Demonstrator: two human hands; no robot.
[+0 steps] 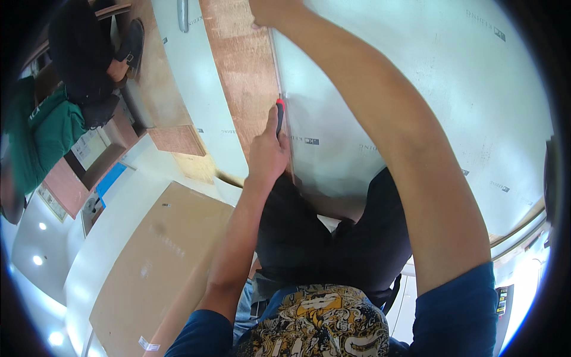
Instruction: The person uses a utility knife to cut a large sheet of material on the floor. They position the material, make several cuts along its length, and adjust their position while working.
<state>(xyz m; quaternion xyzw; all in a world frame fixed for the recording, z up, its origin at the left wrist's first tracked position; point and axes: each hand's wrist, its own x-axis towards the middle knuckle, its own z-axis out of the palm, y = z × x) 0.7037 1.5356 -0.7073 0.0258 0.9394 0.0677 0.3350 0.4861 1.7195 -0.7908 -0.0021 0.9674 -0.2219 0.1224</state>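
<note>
My left hand is closed around a slim hand tool with a red and black handle. Its index finger lies stretched along the handle; the working end is too small to make out. The tool sits on the seam between a bare reddish-brown wood strip and a large white film-covered panel. Farther up that same seam, my right hand rests at the panel's edge. The top of the picture cuts off most of its fingers, so their grip is hidden. My right forearm reaches across the panel.
Left of the wood strip runs a narrower white strip with a grey rod-like piece on it. A brown board lies at lower left. Another person in a green garment is at far left, a dark shoe near the boards.
</note>
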